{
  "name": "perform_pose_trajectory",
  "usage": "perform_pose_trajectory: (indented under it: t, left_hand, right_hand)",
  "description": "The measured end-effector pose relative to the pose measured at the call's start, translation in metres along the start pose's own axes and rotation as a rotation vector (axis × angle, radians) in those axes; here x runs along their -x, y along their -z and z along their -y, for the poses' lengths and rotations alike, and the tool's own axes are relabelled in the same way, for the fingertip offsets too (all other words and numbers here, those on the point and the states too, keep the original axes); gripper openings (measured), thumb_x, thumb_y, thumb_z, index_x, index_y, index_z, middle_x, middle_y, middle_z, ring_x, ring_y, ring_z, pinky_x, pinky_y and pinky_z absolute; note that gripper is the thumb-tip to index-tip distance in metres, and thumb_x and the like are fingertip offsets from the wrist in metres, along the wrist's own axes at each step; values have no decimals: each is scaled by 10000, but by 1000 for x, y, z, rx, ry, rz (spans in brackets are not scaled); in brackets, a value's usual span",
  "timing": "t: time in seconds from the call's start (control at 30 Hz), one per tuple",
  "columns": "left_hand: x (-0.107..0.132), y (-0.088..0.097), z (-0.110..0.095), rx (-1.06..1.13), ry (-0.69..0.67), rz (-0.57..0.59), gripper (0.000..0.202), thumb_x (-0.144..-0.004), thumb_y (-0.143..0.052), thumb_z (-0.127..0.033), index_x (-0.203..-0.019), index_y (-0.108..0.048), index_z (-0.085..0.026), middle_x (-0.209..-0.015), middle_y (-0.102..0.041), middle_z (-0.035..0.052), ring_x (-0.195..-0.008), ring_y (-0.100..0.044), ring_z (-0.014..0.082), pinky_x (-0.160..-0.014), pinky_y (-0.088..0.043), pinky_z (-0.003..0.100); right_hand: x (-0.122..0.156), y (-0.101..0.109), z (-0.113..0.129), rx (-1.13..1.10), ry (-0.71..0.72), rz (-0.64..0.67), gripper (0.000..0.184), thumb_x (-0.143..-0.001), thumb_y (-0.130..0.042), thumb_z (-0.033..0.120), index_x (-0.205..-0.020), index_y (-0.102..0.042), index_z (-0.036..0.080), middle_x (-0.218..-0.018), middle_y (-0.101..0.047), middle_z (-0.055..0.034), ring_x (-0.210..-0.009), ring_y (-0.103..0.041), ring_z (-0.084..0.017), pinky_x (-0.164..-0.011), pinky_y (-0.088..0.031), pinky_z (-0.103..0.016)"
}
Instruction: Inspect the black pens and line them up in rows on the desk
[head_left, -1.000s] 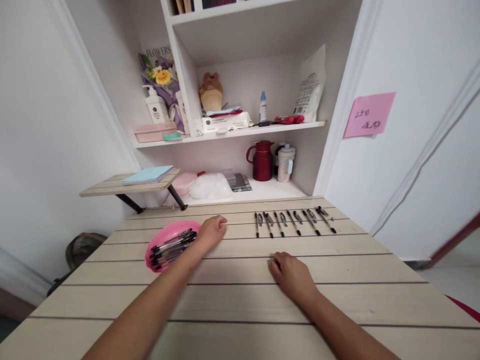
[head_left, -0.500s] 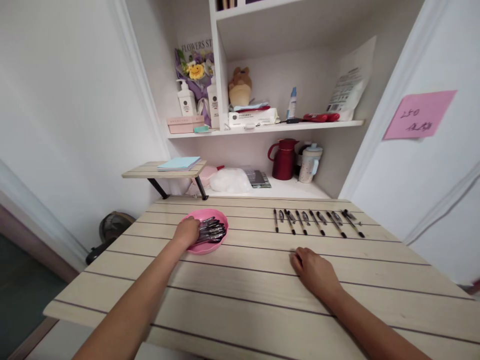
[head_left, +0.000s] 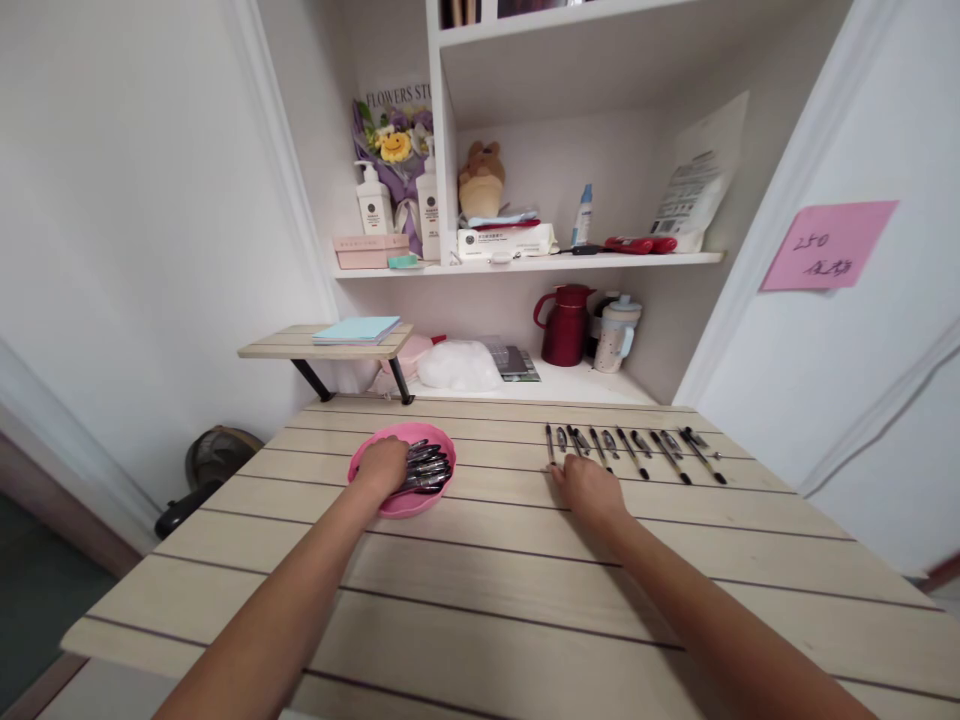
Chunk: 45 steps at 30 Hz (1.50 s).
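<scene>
A round pink bowl stands at the left of the table, with several dark pens piled in it. My left hand reaches over the bowl's left side, curled down against the pens; its fingertips are hidden. To the right, several slim black-ended pens lie in a row, alternating with short dark-grey pieces too small to name. My right hand is closed in front of the row, its thumb and fingers at the near end of the leftmost pen.
The slatted wooden table backs onto white shelving. A small raised stand with blue paper is at the back left. Behind the table are a white plastic bag, a red jug and a pale tumbler.
My right hand has moved forward and left to the leftmost pen of the row. My left hand has shifted slightly right, further over the pens in the bowl. The view has shifted slightly.
</scene>
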<state>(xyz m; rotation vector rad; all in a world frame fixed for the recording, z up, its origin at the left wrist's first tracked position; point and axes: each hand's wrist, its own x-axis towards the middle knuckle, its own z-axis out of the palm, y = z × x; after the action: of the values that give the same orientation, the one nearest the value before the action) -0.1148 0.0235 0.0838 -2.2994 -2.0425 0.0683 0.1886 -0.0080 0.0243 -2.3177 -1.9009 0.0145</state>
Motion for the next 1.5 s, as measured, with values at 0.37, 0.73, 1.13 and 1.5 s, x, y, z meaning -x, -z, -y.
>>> perform_pose_trajectory:
  t: [0.37,0.73,1.13,1.5]
  left_hand:
    - [-10,-6,9,8,-43,-24,291,-817,-383,-257,-854,-660,-174,-935,-625,124,-869,-581,218,-725,-405,293]
    - [-18,-6,14,55,-23,8,192,-761,-467,-211,-833,-643,-188,-948,-640,104,-879,-579,207,-747,-401,286]
    - [-13,9,13,244,-7,-11,115,-721,-482,-160,-741,-595,-149,-914,-642,131,-923,-571,238,-791,-385,322]
    - [60,-1,-80,1678,-124,373,306,-666,-611,-294,-909,-467,-176,-665,-551,-19,-558,-580,110,-540,-459,240]
  right_hand:
    - [-34,-8,20,23,-1,54,300,-823,-378,181,-960,-621,72,-966,-639,-198,-879,-620,-243,-705,-441,-327]
    - [-35,-6,10,45,-45,63,313,-827,-375,200,-967,-627,75,-968,-639,-207,-879,-617,-235,-735,-436,-333]
    - [-19,0,8,11,9,-39,340,-843,-363,325,-928,-606,103,-942,-638,-182,-845,-613,-250,-688,-414,-328]
    - [41,18,64,-1567,65,133,453,-712,-477,597,-839,-589,177,-684,-631,-37,-602,-561,-144,-528,-400,-242]
